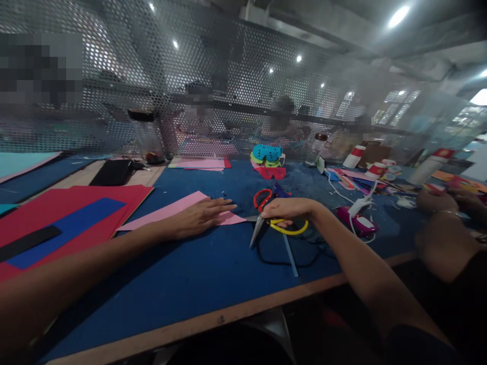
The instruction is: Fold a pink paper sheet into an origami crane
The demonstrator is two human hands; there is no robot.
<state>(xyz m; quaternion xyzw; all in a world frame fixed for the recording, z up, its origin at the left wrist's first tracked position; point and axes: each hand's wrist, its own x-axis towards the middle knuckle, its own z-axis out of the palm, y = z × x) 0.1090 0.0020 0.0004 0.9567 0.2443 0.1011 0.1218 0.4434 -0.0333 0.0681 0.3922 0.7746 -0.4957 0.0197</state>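
Observation:
My left hand (200, 217) lies flat, fingers stretched out, on a long strip of pink paper (178, 204) on the blue table (182, 274). The strip narrows to a point at its right end. In my right hand (285, 209) is a pair of scissors (257, 230) with one red and one yellow handle loop. Their blades are spread apart, and one blade meets the pointed tip of the pink paper; whether it lies over or under it I cannot tell. A glue stick (290, 256), thin and translucent, rests just below my right hand.
Red sheets (87, 203) with a blue strip (76, 230) and a black strip (30, 243) lie at left. Colourful cut-out masks (268, 159) stand at the back. A purple glue gun (356, 222) with a white cord is at right, near a co-worker's arm (445, 243). A perforated metal screen (228, 96) rises behind.

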